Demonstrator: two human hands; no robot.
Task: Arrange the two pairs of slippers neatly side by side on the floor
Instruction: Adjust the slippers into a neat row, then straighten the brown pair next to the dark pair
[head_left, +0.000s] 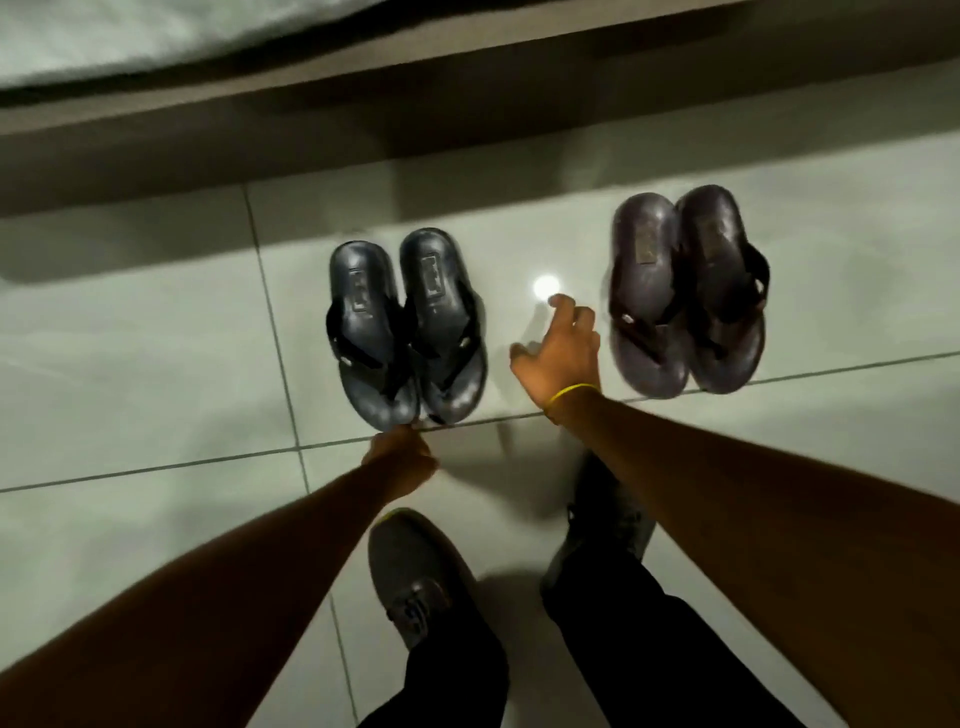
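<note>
Pale floor tiles (156, 322) are gleaming beside a bed base (467, 119). The left hand (402, 457) is pinching, it seems, the near end of the dark pair (408, 327). The right hand (561, 353) is hovering open and empty. The brown pair (685, 291) is sitting well apart, far right; closing that gap probably comes next.

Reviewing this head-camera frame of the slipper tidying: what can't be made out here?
- Left hand: its fingertips are hidden by its own knuckles at the toe end of the bluish pair, so grip or mere touch is unclear.
- Insole logos on both pairs: too blurred to read.
- Brownish pair: motion blur smears its strap details.
- Right hand: open above the floor, its palm side hidden.
</note>
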